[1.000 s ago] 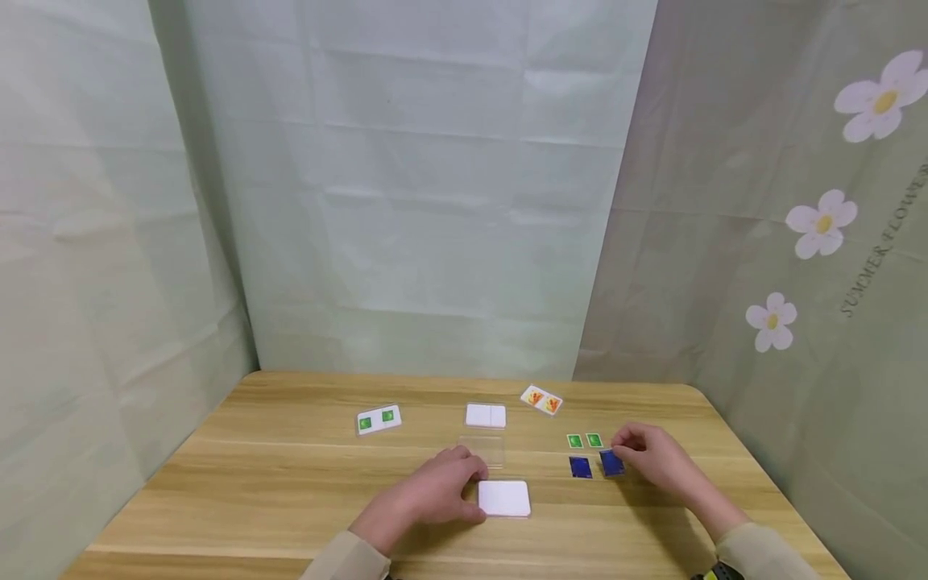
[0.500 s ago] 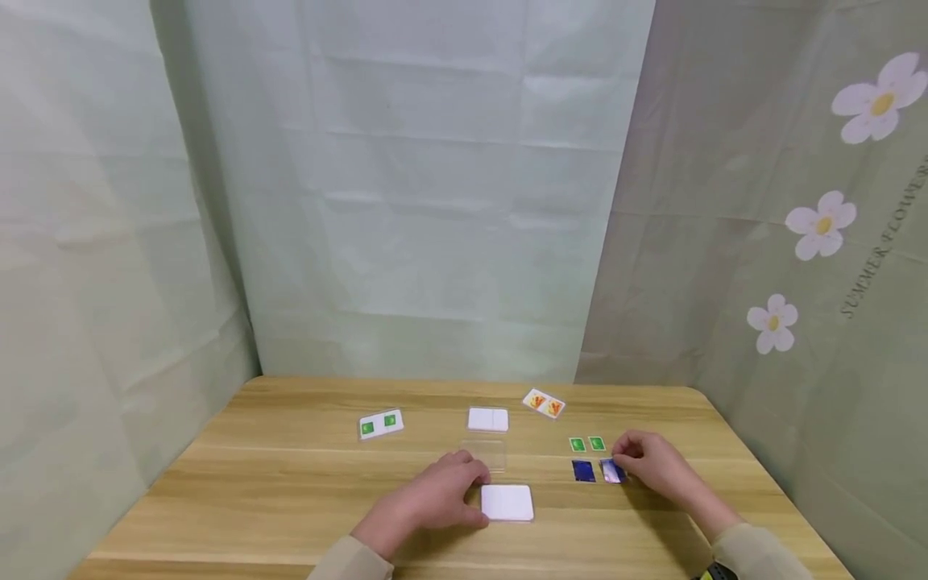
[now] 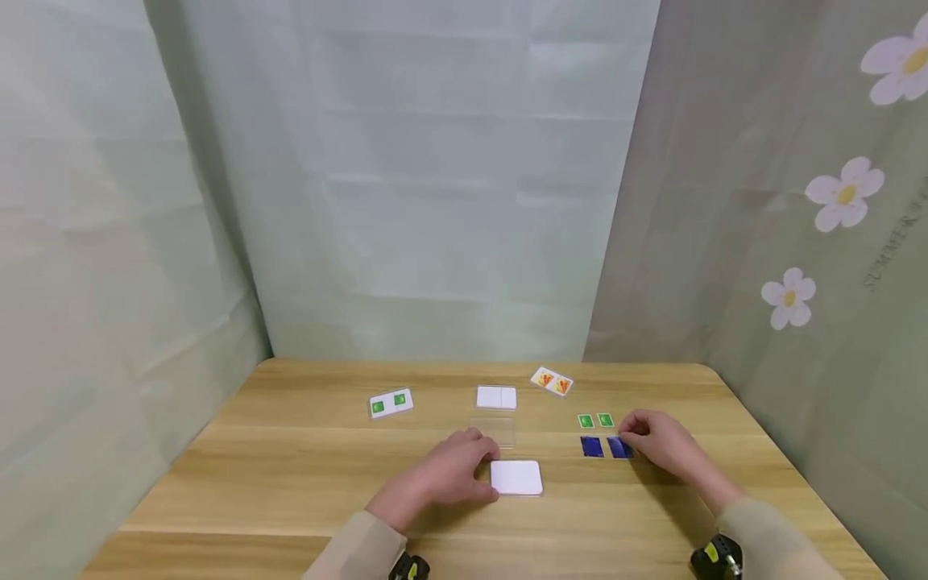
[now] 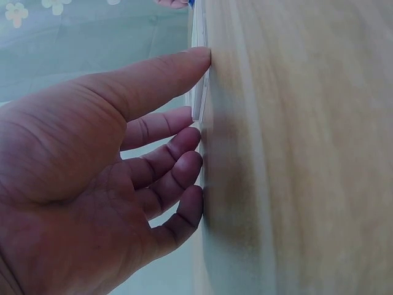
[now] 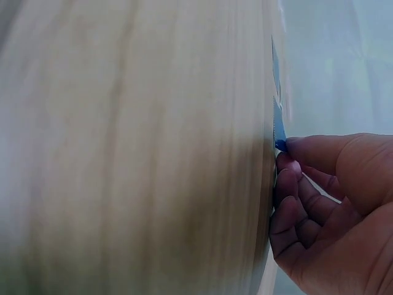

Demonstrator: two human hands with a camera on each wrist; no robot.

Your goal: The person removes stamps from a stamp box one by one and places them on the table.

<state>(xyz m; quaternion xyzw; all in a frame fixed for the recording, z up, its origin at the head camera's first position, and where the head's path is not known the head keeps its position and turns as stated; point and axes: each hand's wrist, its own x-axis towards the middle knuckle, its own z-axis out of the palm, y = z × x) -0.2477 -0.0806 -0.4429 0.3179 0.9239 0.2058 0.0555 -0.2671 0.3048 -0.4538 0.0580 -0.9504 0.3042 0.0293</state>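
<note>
A white rectangular card [image 3: 515, 478], seen edge-on in the left wrist view, lies near the table's front middle. My left hand [image 3: 453, 471] holds its left end between thumb and index finger, the other fingertips resting on the wood. Further right, my right hand [image 3: 661, 441] pinches the right corner of a small dark blue square [image 3: 619, 448] between thumb and forefinger. In the right wrist view that blue square [image 5: 279, 126] slants at the table surface. A second blue square [image 3: 591, 447] lies just left of it. Two small green squares [image 3: 586, 421] lie behind the blue ones.
Beyond the white card lies a clear plate [image 3: 503, 432], then a white card with a dividing line [image 3: 496, 397]. A card with two green squares [image 3: 391, 403] lies back left, one with two orange pictures [image 3: 552, 382] back right. Curtains [image 3: 435, 201] border the table.
The blue square in my right fingers tilted and caught a pale glare half a second ago; now it looks dark blue and flatter. My left hand stays on the white card. The head view has shifted slightly.
</note>
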